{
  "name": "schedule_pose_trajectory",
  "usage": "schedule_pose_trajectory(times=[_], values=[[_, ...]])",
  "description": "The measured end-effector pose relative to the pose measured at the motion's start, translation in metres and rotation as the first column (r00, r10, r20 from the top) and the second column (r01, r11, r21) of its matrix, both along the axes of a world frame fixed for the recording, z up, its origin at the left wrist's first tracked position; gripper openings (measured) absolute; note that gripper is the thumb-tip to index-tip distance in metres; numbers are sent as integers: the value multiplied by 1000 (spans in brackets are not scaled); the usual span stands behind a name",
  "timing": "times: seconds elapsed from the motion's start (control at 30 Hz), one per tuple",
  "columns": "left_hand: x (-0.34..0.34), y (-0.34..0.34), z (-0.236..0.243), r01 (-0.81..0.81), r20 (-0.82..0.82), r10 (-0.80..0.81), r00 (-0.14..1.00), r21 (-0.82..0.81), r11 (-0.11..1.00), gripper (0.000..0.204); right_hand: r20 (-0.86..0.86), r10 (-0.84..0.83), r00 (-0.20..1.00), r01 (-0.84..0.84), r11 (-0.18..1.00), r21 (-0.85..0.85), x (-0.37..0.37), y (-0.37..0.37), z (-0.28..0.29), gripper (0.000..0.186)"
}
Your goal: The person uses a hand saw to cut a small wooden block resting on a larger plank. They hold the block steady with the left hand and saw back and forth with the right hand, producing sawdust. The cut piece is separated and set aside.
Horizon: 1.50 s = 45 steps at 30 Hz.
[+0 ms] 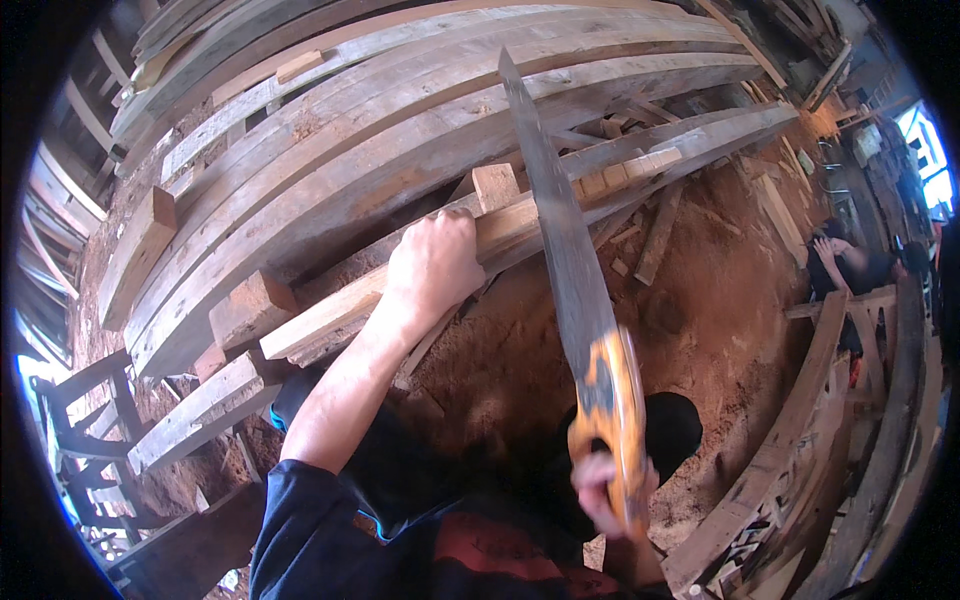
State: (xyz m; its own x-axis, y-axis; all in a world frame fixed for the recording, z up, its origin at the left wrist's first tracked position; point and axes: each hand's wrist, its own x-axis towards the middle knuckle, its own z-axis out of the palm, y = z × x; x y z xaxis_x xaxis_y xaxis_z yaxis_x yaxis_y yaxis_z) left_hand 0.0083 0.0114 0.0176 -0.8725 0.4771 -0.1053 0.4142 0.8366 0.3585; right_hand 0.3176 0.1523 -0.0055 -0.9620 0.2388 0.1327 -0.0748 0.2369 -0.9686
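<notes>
My left hand is closed over a pale wooden batten, pressing it down on the beams. In my right hand is the worn yellow handle of a handsaw, held low near my body. Its long dark blade points away from me and crosses the batten to the right of my left hand. The saw and right hand are slightly blurred. A small wood block sits just beyond the left hand. Several short cut blocks lie in a row to the right of the blade.
Long thick beams lie side by side across the far side. Reddish sawdust covers the ground. Curved timbers stand at the right, near another person. A dark wooden frame is at the left.
</notes>
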Motion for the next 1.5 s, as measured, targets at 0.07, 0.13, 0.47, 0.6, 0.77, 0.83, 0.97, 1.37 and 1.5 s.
schedule_pose_trajectory(times=[0.07, 0.13, 0.47, 0.6, 0.77, 0.83, 0.97, 1.37, 1.5], values=[[0, 0, 0, 7, -34, -6, 999, 40, 999, 31, -62, -5, 998, 5, 1000, 4, -42, 3, 2, 13], [1, -3, 1, 20, -118, -7, 993, 102, 995, 17, -154, 101, 983, -106, 994, -23, -79, 4, 8, 12], [-4, -2, 3, 20, 20, -20, 1000, -2, 1000, 30, 103, -101, 990, 123, 963, -240, 68, -24, 11, 15], [-1, -1, 0, 33, -37, -32, 999, 25, 999, 26, 88, -43, 995, 33, 994, 108, 5, -22, 24, 18], [-9, -1, -2, 17, -93, -10, 996, 76, 997, 18, 40, -86, 995, 87, 996, -7, -46, -5, 6, 16], [-6, 1, 4, 13, -67, -10, 998, 41, 999, 17, 121, -95, 988, 137, 905, -402, -1, -2, -2, 13], [-9, 1, 6, 9, 19, -8, 1000, -39, 999, 41, 85, -55, 995, 70, 980, -186, 86, -19, 3, 13], [-10, 0, 6, 39, -100, -34, 994, 52, 998, 19, 16, -80, 997, 82, 991, -105, -74, 2, 14, 20], [-12, -1, 2, 46, -87, -44, 995, 17, 999, 18, 172, -231, 958, 288, 768, -572, 0, 4, -18, 20]])
